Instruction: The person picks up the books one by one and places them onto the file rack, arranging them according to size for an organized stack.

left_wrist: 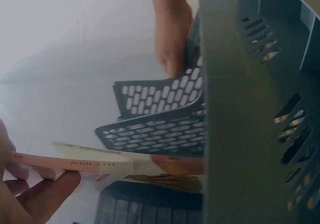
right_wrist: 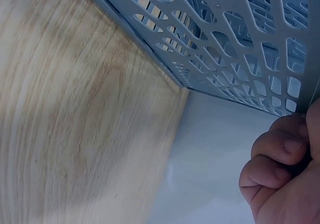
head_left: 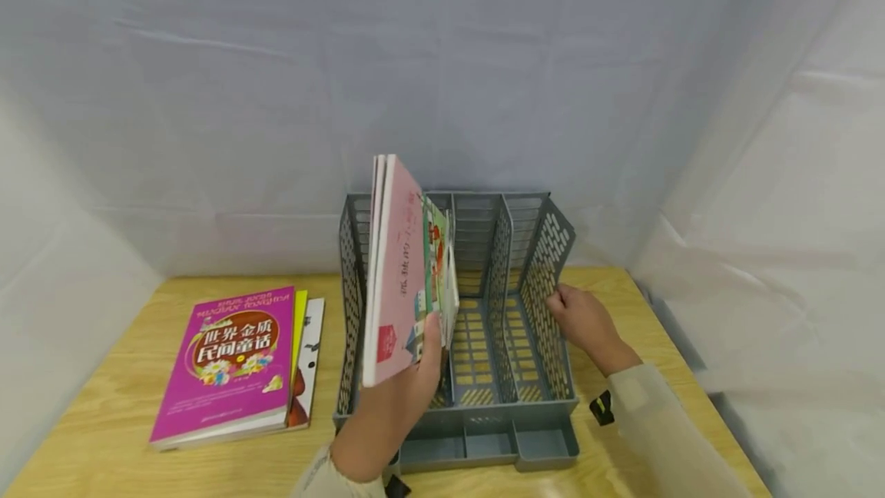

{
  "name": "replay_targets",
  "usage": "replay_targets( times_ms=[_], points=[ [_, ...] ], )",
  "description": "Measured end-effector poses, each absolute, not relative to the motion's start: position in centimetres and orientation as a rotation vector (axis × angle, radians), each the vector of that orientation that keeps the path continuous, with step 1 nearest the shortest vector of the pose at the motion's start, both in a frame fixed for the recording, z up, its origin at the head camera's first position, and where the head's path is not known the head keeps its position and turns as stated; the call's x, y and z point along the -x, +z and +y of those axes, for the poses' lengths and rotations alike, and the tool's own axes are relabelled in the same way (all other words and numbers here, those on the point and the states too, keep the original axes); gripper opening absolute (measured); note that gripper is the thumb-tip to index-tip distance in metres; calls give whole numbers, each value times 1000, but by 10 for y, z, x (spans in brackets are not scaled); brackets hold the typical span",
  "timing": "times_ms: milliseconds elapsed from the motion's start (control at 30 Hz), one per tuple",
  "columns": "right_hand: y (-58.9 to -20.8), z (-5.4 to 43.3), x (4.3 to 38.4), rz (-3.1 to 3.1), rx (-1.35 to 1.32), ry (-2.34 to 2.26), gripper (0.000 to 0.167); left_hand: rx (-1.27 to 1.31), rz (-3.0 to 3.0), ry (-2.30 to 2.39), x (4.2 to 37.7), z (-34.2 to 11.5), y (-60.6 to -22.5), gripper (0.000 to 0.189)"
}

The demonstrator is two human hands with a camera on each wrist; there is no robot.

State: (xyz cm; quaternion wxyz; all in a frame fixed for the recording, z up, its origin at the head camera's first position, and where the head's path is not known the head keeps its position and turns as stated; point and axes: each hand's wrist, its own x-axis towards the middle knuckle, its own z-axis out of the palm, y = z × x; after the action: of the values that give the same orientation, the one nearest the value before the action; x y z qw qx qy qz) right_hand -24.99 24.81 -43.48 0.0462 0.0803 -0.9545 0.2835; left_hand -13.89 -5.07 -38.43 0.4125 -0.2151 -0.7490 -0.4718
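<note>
My left hand [head_left: 409, 396] holds a few thin picture books [head_left: 401, 275] upright over the left part of a grey plastic desk organizer [head_left: 477, 412]. The front book has a pink cover with a green illustration. In the left wrist view, my thumb and fingers are on the edges of these books [left_wrist: 75, 163], and page edges reach down behind the organizer's front wall. My right hand [head_left: 586, 323] grips the front edge of the organizer's perforated right side panel [head_left: 546, 283]. Curled fingers [right_wrist: 272, 154] show against that panel in the right wrist view.
A magenta book [head_left: 235, 398] lies flat on the wooden table [head_left: 104, 436], left of the organizer, over a yellow one [head_left: 299, 321] and a white one [head_left: 313, 344]. Perforated dividers [head_left: 499, 290] split the organizer, with small trays [head_left: 546, 448] along its front. White sheeting [head_left: 242, 98] surrounds the table.
</note>
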Motion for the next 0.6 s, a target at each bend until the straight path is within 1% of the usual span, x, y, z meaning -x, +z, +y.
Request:
replay_targets(
  times_ms=[67, 200, 267, 467, 600],
  points=[
    [-436, 247, 250, -2910, -253, 872, 33, 601, -1973, -1231, 143, -50, -387, 84],
    [-436, 244, 250, -2915, -260, 894, 33, 607, -2168, -1275, 150, -48, -394, 75],
    [-435, 244, 250, -2911, -262, 893, 33, 628, -2280, -1289, 156, -47, -398, 76],
    [-433, 243, 249, -2915, -255, 900, 33, 781, -2542, -1241, 173, -44, -413, 102],
    [-434, 246, 249, -2919, -245, 886, 31, 763, -2639, -1387, 180, -46, -420, 104]
  ],
)
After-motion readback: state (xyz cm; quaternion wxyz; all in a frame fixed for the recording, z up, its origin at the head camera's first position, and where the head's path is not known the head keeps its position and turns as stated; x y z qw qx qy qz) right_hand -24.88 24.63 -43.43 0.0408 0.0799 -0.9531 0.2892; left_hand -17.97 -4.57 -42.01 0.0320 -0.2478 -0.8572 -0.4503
